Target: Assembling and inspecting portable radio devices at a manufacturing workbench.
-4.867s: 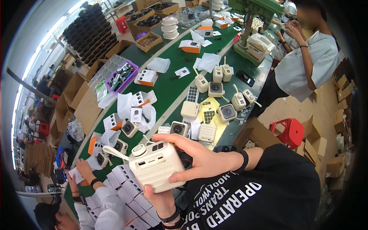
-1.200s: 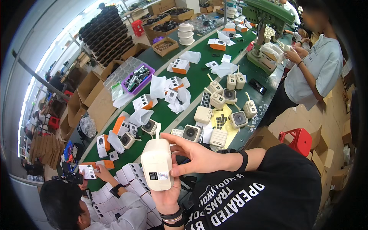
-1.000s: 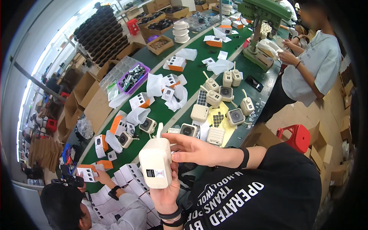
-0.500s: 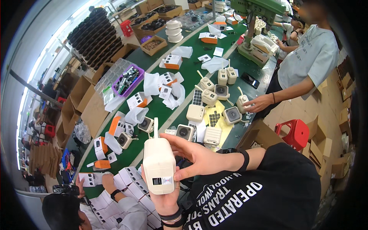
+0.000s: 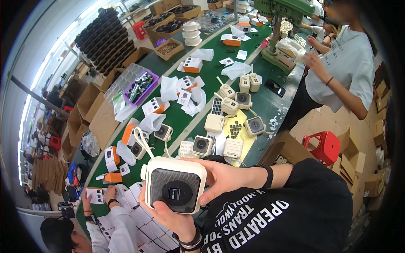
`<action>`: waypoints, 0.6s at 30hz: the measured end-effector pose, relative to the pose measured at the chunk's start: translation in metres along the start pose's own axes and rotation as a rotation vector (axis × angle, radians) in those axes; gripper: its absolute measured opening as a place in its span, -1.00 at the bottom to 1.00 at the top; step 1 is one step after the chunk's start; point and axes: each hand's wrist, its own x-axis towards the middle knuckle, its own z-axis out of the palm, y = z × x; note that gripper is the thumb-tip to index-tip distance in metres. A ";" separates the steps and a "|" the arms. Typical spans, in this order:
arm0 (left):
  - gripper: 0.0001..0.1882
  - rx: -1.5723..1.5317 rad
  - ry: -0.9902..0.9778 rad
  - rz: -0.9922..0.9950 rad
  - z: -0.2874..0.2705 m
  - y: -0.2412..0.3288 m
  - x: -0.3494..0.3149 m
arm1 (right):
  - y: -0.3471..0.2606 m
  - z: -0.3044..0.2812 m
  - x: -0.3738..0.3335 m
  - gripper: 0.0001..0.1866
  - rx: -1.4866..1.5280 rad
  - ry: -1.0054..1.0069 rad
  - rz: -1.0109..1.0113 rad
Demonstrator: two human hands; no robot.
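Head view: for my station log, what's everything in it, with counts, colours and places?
Held device: one, cream, both hands
Similar devices: about eleven, cream, across bench
Small boxes: several, orange and white, green belt
Cartons: many, white, lower left
Parts tray: one, purple, upper left
Drill press: one, green, top right
Phone: one, black, right bench side
Stools: several, red, floor
Cardboard boxes: many, brown, both sides
Co-workers: at least three, pale clothing, both sides
Left hand: one, black wristbands, device's left
Right hand: one, black wristband, device's right

Tan floor (image 5: 318, 126), red plastic stool (image 5: 328, 146) — green-topped workbench (image 5: 180, 123), bright strip light (image 5: 20, 156)
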 end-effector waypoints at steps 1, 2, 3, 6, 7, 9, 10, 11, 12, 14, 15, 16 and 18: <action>-0.37 0.023 -0.008 0.042 0.001 0.000 0.000 | -0.001 0.000 0.000 -0.07 0.014 0.010 0.022; -0.37 0.023 -0.011 0.044 0.001 0.000 0.001 | -0.002 0.000 0.000 -0.09 0.027 0.020 0.043; -0.33 0.035 -0.032 0.041 0.000 0.000 0.000 | -0.002 0.001 -0.001 -0.09 0.026 0.020 0.041; -0.26 0.048 -0.079 0.018 0.003 0.001 0.000 | 0.005 0.009 -0.006 -0.15 -0.303 0.171 -0.243; -0.23 0.051 -0.100 -0.005 0.003 0.001 0.001 | 0.007 0.013 -0.006 -0.16 -0.514 0.234 -0.386; -0.16 -0.015 -0.183 -0.108 -0.009 -0.007 -0.005 | 0.008 0.004 0.000 -0.34 -1.265 0.249 -0.793; -0.17 -0.180 -0.193 -0.267 -0.009 -0.008 -0.008 | 0.009 -0.001 -0.001 -0.37 -1.523 0.183 -0.836; -0.17 -0.344 -0.200 -0.428 -0.012 -0.008 -0.010 | 0.010 -0.004 -0.003 -0.40 -1.782 0.109 -0.869; -0.11 -0.306 -0.167 -0.486 -0.019 -0.014 -0.012 | 0.008 -0.002 -0.005 -0.40 -1.784 0.112 -0.869; -0.14 -0.367 -0.161 -0.497 -0.026 -0.020 -0.011 | 0.003 0.007 -0.008 -0.38 -1.631 -0.096 -0.887; -0.17 -0.428 -0.150 -0.506 -0.028 -0.022 -0.011 | 0.001 0.011 -0.010 -0.38 -1.631 -0.096 -0.886; -0.25 -0.564 -0.208 -0.458 -0.029 -0.024 -0.010 | 0.000 0.015 -0.011 -0.35 -1.426 -0.047 -0.883; -0.23 -0.664 -0.333 -0.331 -0.034 -0.031 -0.012 | -0.002 0.016 -0.010 -0.24 -1.181 0.061 -0.879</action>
